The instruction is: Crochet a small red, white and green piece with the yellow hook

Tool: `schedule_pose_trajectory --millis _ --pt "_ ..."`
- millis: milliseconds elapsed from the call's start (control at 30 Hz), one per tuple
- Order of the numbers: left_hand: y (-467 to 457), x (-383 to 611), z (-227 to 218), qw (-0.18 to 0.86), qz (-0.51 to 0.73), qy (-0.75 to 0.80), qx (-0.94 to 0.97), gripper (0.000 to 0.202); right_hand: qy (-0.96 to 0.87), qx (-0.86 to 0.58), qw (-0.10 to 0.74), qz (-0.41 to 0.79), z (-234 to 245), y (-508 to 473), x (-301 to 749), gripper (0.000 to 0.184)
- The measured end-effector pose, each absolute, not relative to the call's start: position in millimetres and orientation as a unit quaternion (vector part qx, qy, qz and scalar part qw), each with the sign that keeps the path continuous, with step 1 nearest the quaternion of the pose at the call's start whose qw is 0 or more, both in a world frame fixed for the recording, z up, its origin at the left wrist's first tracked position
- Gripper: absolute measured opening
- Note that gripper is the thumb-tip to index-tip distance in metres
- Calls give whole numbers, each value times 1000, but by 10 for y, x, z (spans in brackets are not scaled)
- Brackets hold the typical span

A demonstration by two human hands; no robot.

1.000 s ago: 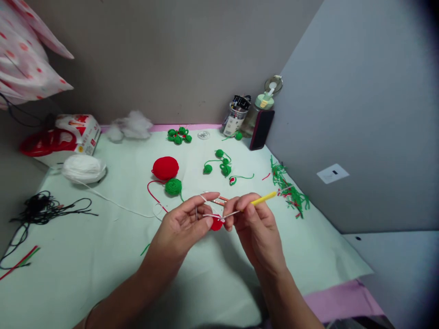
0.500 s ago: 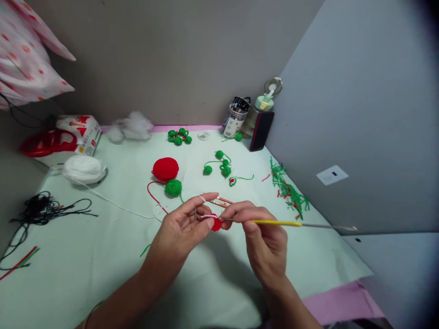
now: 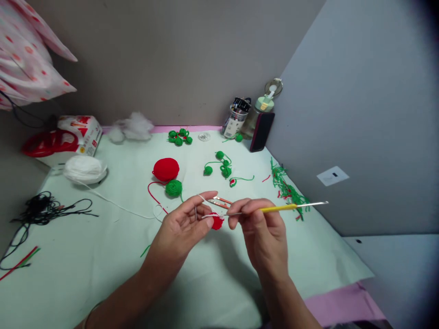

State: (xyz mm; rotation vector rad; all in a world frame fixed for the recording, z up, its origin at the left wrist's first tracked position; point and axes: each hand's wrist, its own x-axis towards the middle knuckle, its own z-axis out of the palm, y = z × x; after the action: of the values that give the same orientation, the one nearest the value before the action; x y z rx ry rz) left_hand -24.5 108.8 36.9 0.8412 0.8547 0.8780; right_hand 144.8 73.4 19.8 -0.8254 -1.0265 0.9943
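Between thumb and fingers, my left hand (image 3: 187,221) pinches a small red crochet piece (image 3: 217,222) with white yarn along its top edge. The white yarn runs over my raised left index finger. My right hand (image 3: 262,228) grips a yellow-handled crochet hook (image 3: 279,208), whose near tip reaches the white stitches at the piece's right edge. The hook's other metal end points right and slightly up. Just behind the fingers lies a pair of thread snips (image 3: 223,201) with orange handles, partly hidden. A red yarn ball (image 3: 166,169) and a green yarn ball (image 3: 173,188) sit beyond my left hand.
A white yarn ball (image 3: 85,169) and tangled black cord (image 3: 39,208) lie at left. Small green crocheted balls (image 3: 225,171) are in the middle. Green yarn scraps (image 3: 290,189), a phone (image 3: 262,132) and a pen cup (image 3: 234,121) stand or lie toward the right.
My right hand has drawn slightly back from the red piece, and its fingers have come away from the edge. The hook's far end has swung up and to the left.
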Motion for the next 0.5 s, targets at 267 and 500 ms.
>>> schedule_pose_trajectory --millis 267,500 --pt "1051 -191 298 772 382 356 363 42 -478 -368 654 456 137 750 1414 16" --pt "1041 -186 286 781 383 344 354 46 -484 -403 657 415 77 737 1407 15"
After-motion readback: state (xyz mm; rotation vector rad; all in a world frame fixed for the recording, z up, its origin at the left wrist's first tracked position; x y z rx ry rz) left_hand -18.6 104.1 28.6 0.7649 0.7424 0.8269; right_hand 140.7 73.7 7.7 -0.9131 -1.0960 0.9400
